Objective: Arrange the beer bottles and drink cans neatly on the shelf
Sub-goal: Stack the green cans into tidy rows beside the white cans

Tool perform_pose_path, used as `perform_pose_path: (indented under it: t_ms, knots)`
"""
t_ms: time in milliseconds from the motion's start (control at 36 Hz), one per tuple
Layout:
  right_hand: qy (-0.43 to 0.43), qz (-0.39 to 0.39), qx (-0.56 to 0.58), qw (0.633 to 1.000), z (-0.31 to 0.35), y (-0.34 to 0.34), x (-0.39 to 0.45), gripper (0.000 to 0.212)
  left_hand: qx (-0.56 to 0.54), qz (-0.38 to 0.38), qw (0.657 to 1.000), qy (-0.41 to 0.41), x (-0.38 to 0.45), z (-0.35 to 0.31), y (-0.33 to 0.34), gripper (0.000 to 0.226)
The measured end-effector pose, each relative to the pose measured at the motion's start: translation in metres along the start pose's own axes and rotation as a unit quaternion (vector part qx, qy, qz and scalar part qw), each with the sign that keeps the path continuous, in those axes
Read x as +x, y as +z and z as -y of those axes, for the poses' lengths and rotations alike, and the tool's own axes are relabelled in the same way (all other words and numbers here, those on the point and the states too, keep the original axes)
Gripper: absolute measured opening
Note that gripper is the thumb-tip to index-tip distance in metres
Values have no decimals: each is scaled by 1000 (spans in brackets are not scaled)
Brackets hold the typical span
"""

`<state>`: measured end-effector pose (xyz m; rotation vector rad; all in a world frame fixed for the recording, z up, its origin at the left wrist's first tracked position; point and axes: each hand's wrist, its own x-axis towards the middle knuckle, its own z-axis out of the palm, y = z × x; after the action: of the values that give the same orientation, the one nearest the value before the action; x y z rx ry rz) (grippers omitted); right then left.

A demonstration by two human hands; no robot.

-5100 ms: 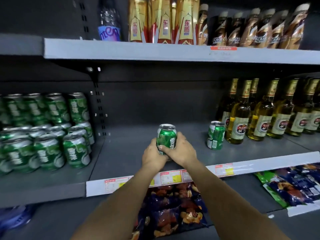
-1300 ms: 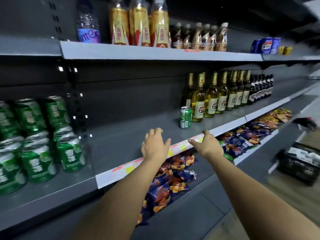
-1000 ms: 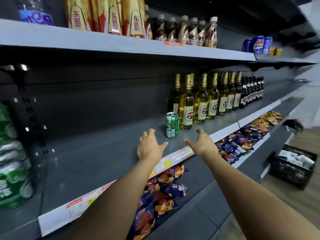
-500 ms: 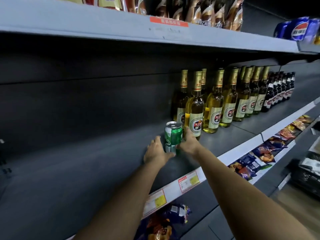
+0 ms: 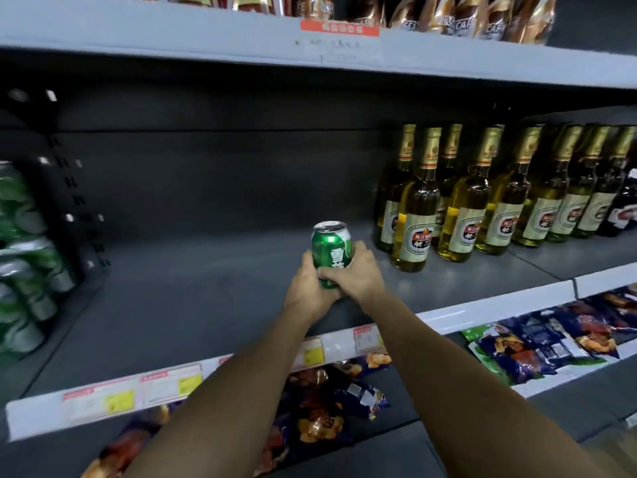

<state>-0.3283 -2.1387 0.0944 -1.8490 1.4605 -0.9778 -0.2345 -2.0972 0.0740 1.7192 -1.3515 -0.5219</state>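
Fingers (image 5: 332,274): curled round lower half of green can (image 5: 331,251), both hands at once; left hand (image 5: 308,291) wrapping from left side, right hand (image 5: 358,274) from right and front.
Grip state: clamped on can body, not spread, nothing else held.
Can position: upright, over middle shelf (image 5: 206,298), just left of beer bottles (image 5: 465,208); resting on shelf or lifted off it, cannot tell (base hidden by hands).
Step in hand: likely carrying single stray can away from bottle row toward other cans.
Next move calls for: sideways carry to left across bare stretch of shelf, keeping can upright, then setting down flush beside stacked green cans (image 5: 24,270) at far left (well apart from current spot).
Risk: knocking nearest bottle with right wrist on pull-away; tipping stack on arrival.
Task progress: bottles already lined in rows at right; can group at left; this can looks like an odd one out.
Upper shelf (image 5: 241,39): bottles and packs with gold and brown labels, only bottoms visible.
Lower shelf (image 5: 551,401): snack bags (image 5: 327,401) lying flat, dark blue packaging (not part of task).
Shelf edge: price tags (image 5: 172,384) along white front strip, text unreadable.
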Motion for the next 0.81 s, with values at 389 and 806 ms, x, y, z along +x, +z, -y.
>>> perform_pose_path:
  t_ms: [389, 806]
  knots:
    - [-79, 49, 61, 994, 121, 69, -81, 64, 30, -156, 987, -19, -80, 21, -149, 52]
    - [-99, 61, 166, 979, 281, 230, -192, 56, 78, -243, 967, 23, -141, 119, -362, 53]
